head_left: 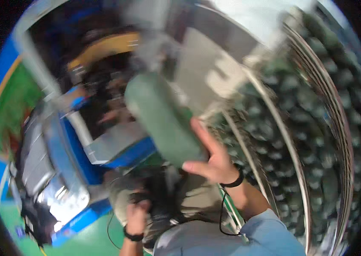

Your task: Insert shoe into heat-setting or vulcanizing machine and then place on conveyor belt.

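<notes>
A smooth green elongated piece with rounded ends (pixel 161 117) is held up in front of me, tilted, its upper end toward the machine. My right hand (pixel 212 160) grips its lower end, with the thumb on the near side and the fingers along the right side. Low over my lap, my left hand (pixel 137 217) is curled next to a blurred dark thing (pixel 140 197). What that hand holds is smeared by motion.
On the right, a metal-railed rack (pixel 285 128) holds a heap of dark green rounded pieces. Ahead stands a machine with a yellow curved part (pixel 103 48) and a blue-edged grey ledge (pixel 118 145). A blue-framed unit with a shiny bag (pixel 63 200) lies left, above green floor (pixel 91 237).
</notes>
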### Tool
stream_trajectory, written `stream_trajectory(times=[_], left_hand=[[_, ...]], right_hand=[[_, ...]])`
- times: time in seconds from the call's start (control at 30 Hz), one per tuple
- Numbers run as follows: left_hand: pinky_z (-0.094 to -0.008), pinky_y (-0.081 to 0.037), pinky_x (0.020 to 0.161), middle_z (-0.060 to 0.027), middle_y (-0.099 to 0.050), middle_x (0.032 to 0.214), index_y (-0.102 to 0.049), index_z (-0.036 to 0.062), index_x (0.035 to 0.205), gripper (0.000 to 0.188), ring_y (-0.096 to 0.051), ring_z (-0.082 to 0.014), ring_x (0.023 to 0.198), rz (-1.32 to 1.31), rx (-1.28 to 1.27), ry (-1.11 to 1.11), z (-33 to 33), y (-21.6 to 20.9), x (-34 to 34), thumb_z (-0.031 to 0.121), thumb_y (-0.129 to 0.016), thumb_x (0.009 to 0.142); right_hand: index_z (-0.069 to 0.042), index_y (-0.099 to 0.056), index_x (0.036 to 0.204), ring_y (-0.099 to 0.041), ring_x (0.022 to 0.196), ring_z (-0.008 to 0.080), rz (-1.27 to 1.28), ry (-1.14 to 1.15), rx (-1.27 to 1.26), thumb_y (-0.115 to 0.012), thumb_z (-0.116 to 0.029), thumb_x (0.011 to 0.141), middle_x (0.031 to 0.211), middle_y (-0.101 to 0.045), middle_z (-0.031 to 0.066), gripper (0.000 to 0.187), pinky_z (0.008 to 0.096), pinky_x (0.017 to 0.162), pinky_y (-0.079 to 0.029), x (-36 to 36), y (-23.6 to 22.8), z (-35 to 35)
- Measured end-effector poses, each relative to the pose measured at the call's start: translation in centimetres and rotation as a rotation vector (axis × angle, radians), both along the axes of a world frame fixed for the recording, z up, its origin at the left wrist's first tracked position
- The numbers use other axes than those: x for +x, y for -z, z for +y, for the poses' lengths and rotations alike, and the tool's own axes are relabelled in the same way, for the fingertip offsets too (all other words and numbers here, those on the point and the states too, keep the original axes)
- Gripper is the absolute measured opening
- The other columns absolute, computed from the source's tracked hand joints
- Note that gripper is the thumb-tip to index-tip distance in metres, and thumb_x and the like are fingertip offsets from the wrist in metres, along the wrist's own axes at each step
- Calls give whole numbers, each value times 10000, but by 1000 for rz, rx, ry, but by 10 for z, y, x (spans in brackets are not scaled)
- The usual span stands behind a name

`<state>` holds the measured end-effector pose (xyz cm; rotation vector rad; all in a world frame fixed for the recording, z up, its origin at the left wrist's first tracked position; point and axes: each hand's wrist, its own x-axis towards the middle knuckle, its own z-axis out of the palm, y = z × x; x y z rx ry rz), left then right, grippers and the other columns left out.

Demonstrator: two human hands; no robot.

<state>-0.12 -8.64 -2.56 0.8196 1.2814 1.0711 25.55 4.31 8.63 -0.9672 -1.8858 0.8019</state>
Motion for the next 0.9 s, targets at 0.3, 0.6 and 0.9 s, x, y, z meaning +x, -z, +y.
stream_trajectory(times=[0.3, 0.6, 0.9], left_hand=[[-329, -457, 961, -81, -574, 1189, -525, 28, 1271, 511, -554, -186, 1105, -127, -13, 45, 22, -6, -15, 281, -691, 858], [-292, -441, 860, -37, -565, 1069, -583, 46, 1164, 552, -533, -148, 964, 140, 7, 108, 13, -40, 11, 314, -814, 740], [-313, -452, 815, -40, -617, 945, -628, -4, 1064, 698, -570, -167, 886, 124, -26, 34, -17, -69, -35, 540, -805, 664]], right_hand=[[-25, -296, 1520, -582, 1184, 370, -351, 1007, -746, -690, -154, 859, 1406, -487, 287, 780, 409, 978, -473, 135, 92, -285], [104, -280, 1473, -396, 1350, 452, -206, 1605, -533, -661, -167, 894, 1453, -403, 327, 744, 452, 1124, -326, 175, 183, -279], [69, -439, 1407, -592, 1107, 272, -19, 1634, -704, -725, -82, 840, 1294, -596, 217, 652, 360, 974, -449, 215, 179, -283]])
